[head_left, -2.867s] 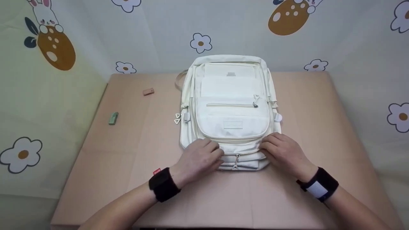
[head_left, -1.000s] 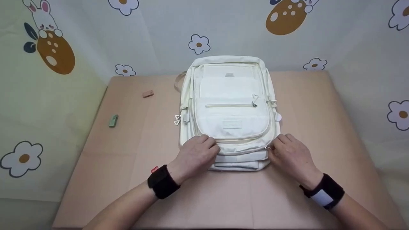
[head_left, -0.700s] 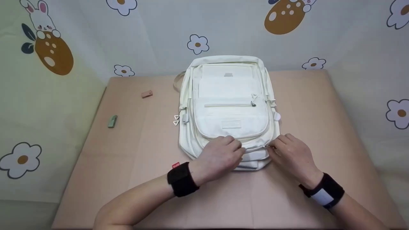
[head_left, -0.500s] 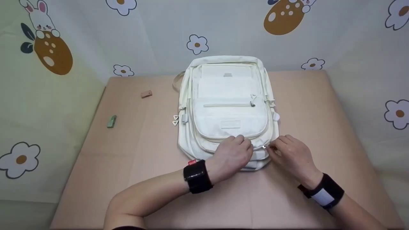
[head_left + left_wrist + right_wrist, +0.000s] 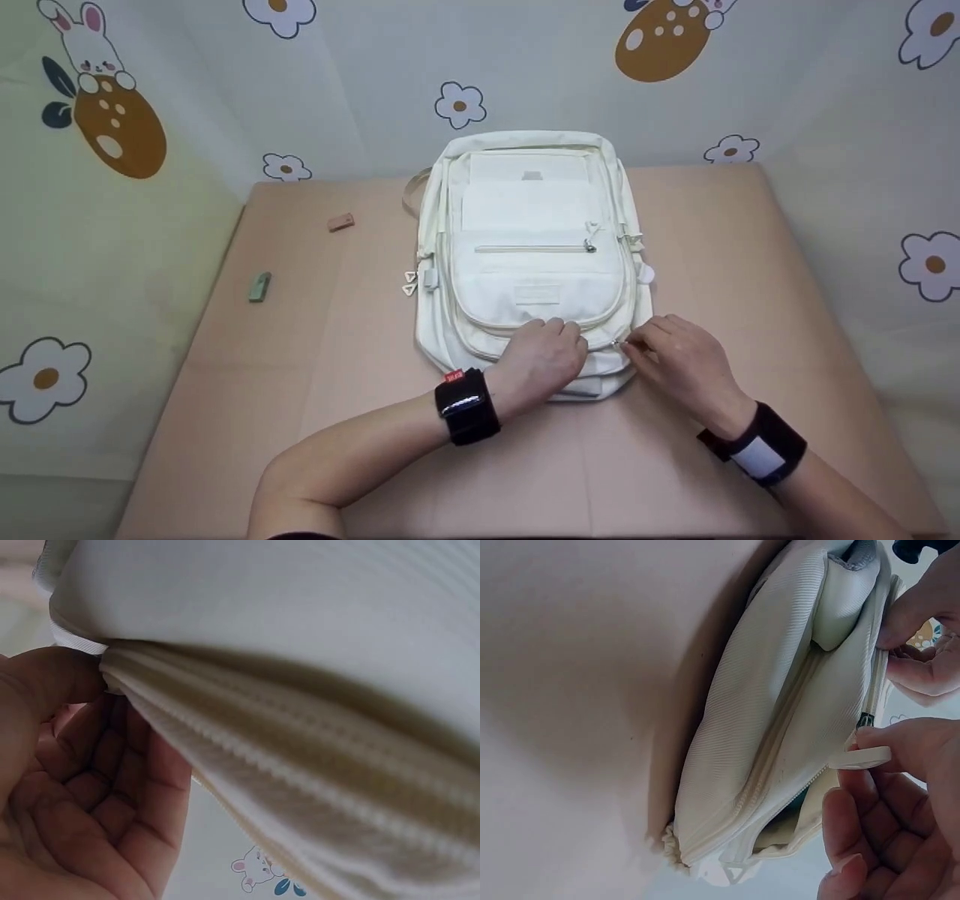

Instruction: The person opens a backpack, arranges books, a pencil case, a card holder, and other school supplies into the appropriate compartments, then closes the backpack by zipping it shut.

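A cream backpack lies front side up on the table, its bottom end toward me. My left hand pinches fabric beside the zipper at the bottom of the front compartment; in the left wrist view the thumb presses the fabric edge against curled fingers. At the lower right corner my right hand pinches the zipper pull between thumb and finger. The metal slider shows just beyond the thumb. Below the pull in the right wrist view, the zipper gapes and part of the inside shows.
On the left of the table lie a small green object and a small pinkish-brown block. Two triangular zipper pulls stick out on the backpack's left side. A patterned cloth surrounds the table on three sides.
The zipper slider went from the middle of the bottom edge to the right corner, where my right hand took its pull. My left hand then moved right along the edge, closer to it.
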{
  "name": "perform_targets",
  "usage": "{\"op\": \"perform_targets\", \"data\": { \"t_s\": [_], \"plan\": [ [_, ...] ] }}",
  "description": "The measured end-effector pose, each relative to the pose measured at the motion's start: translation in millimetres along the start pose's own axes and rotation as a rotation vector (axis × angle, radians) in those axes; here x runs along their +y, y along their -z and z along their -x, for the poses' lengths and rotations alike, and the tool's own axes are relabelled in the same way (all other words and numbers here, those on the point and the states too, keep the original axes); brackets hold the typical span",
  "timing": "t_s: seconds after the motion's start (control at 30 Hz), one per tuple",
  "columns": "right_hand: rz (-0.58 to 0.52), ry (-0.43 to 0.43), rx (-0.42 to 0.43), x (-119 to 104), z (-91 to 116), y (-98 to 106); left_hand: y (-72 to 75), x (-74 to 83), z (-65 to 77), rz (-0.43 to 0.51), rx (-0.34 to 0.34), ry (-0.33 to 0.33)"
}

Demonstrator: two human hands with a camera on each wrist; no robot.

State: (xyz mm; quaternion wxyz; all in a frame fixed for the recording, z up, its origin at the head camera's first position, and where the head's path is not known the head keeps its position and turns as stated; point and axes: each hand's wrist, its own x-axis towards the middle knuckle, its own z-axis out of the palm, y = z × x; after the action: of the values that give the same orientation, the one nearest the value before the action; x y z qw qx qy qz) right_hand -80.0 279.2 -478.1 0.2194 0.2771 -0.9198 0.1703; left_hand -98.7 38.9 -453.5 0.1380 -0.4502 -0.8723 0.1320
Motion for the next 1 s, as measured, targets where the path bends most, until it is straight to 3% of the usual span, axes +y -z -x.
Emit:
{"op": "perform_targets", "data": {
  "t_s": [0.27,0.6,0.83,1.0],
  "plan": [
    [0.023,-0.124,-0.007,29,-9,3,-0.8,-0.2,0.1,0.017,0.007,-0.005],
    [0.032,-0.151,0.001,48,-28,-2,1.5,-1.8,-0.6,0.055,-0.017,0.013],
    [0.006,-0.185,-0.012,48,-27,0,21.3,-2.6,-7.0,0.092,-0.061,0.012],
    [0.0,-0.193,-0.017,47,-27,1,35.8,4.1,-26.9,0.023,-0.023,-0.012]
  ]
}}
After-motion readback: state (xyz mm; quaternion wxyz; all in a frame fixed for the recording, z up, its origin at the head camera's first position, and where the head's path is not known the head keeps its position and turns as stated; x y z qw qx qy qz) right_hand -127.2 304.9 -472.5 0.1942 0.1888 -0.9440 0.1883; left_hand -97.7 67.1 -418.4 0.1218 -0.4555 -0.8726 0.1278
